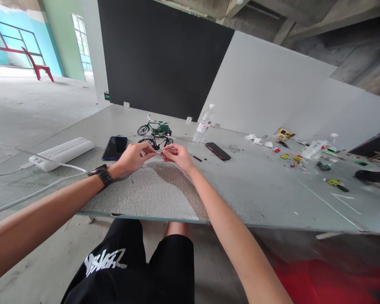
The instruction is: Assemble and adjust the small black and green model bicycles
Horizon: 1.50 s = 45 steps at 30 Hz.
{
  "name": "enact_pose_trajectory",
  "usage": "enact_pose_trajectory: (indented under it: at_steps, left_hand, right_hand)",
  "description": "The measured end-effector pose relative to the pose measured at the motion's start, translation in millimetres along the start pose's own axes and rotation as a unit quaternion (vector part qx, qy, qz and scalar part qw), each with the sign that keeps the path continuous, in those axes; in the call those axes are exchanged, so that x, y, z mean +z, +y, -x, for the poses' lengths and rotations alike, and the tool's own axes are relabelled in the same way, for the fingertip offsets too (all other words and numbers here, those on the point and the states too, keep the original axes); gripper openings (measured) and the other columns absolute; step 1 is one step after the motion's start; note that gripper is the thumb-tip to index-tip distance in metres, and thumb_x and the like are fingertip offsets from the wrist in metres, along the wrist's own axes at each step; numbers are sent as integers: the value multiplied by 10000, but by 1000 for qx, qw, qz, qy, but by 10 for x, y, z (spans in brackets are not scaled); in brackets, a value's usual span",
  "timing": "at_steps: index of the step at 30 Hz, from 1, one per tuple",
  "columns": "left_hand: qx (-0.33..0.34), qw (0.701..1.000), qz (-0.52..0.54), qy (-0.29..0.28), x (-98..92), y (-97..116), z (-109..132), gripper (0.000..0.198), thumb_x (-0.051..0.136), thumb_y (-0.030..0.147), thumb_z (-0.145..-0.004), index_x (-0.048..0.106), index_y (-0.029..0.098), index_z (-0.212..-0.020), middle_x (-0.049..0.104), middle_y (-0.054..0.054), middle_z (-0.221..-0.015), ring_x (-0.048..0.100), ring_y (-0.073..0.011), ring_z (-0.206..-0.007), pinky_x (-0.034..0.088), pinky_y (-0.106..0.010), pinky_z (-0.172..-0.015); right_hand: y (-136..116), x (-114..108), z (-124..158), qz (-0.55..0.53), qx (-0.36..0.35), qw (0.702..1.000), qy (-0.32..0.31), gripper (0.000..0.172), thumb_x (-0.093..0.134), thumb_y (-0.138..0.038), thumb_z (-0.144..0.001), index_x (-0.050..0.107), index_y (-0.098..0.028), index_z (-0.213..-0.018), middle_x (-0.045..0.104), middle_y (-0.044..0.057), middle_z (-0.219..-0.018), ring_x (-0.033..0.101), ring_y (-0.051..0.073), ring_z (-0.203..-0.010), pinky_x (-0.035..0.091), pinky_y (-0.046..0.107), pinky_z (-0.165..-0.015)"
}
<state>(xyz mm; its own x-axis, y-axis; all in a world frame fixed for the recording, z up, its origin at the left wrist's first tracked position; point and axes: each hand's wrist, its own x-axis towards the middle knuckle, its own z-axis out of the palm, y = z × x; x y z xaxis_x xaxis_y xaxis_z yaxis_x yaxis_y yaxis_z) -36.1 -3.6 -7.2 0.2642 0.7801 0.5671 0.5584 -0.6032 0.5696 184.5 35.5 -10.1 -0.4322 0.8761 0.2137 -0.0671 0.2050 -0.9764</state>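
Observation:
My left hand [135,156] and my right hand [177,156] meet over the table, fingertips pinched around a small silvery part [158,153] between them. The part is too small to name. Just behind the fingers stands a black model bicycle [156,141], its lower portion partly covered by the hands. Farther back is a green model bicycle [155,126] with green bags at its rear. A thin black stick-like piece [197,158] lies to the right of my right hand. On my left wrist is a black watch [101,173].
A dark phone [115,147] and a white power strip [63,153] with cables lie left. Right of the bicycles are a water bottle [204,123] and another phone [218,151]. Several small parts and a second bottle [315,150] are scattered far right. A black panel [164,59] rises behind.

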Motion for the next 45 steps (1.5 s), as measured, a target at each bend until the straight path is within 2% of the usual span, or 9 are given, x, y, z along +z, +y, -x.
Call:
enact_pose_trajectory:
  at_steps: [7,13,19,32,40,45]
  left_hand:
    - [15,999,-40,8,-4,-44,23,161,671,362,-916,711,213,-869,741,-14,-806,597,-145,-656,468,-284,-661]
    - [26,999,-36,16,-11,-67,26,179,672,376,-913,717,213,-853,722,-11,-767,573,-144,-641,450,-281,-649]
    - [26,999,-26,7,-3,-39,22,167,676,364,-913,721,209,-869,724,-9,-776,572,-139,-638,450,-275,-653]
    - [2,999,-33,29,-12,19,26,135,699,340,-905,734,209,-898,695,12,-713,576,-132,-607,444,-271,-629]
    - [10,999,-34,27,-19,9,28,134,701,334,-912,728,205,-890,730,0,-776,568,-126,-613,454,-269,-646]
    - [15,999,-37,27,-31,16,29,139,697,331,-914,726,198,-884,732,-5,-777,569,-128,-617,455,-266,-644]
  right_hand:
    - [-27,23,32,19,8,1000,-11,361,851,-483,-731,690,-223,-923,766,42,-850,734,187,-870,610,339,-798]
    - [-1,56,10,30,-18,999,-1,395,841,-526,-728,672,-233,-932,749,29,-835,726,191,-848,621,390,-831]
    - [13,45,-1,32,-31,999,-15,397,839,-526,-725,679,-241,-951,744,33,-963,673,142,-757,622,342,-768]
    - [-18,24,-5,-3,-4,1000,9,394,829,-545,-729,667,-257,-942,725,16,-911,650,136,-767,595,316,-766]
    - [-42,33,4,15,3,1000,28,403,807,-565,-752,729,-240,-977,739,23,-877,608,120,-681,565,300,-729]
    - [-58,31,2,1,-12,999,45,398,830,-571,-721,779,-236,-931,752,34,-905,631,126,-722,549,297,-748]
